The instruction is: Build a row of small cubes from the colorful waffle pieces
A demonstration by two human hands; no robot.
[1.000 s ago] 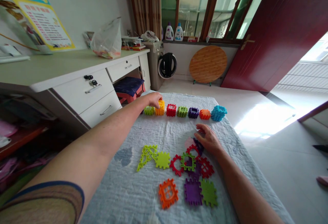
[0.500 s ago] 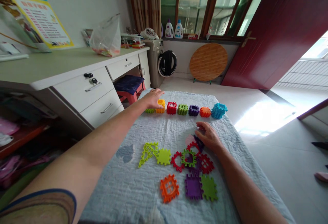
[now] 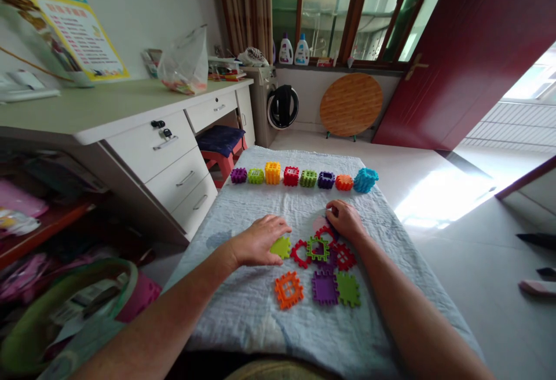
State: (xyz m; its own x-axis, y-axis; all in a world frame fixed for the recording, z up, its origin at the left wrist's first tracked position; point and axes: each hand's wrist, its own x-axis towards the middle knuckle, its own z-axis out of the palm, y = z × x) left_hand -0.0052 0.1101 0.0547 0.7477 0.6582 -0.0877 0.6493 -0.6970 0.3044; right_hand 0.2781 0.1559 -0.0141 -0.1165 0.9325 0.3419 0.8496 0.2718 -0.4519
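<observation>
My left hand [image 3: 262,241] is over the left end of the loose pieces, fingers apart, covering part of a lime-green square piece [image 3: 281,247]. My right hand [image 3: 343,218] has its fingers curled at the upper right of the pile, over a dark purple piece mostly hidden beneath it. Between the hands lie a green frame [image 3: 318,248], a red ring piece [image 3: 300,254] and a red window piece [image 3: 345,257]. Nearer me are an orange window piece [image 3: 289,290], a purple square [image 3: 325,287] and a green square [image 3: 348,289].
Across the far part of the cloth-covered table [image 3: 243,316] runs a row of several blocks, from a purple one [image 3: 238,175] to a blue one [image 3: 365,179]. A white desk [image 3: 130,105] and a stool [image 3: 221,142] stand at the left.
My left hand has come back from the far row to the loose pieces, uncovering the purple and lime blocks. My right hand's fingers have curled in more. The view has shifted slightly.
</observation>
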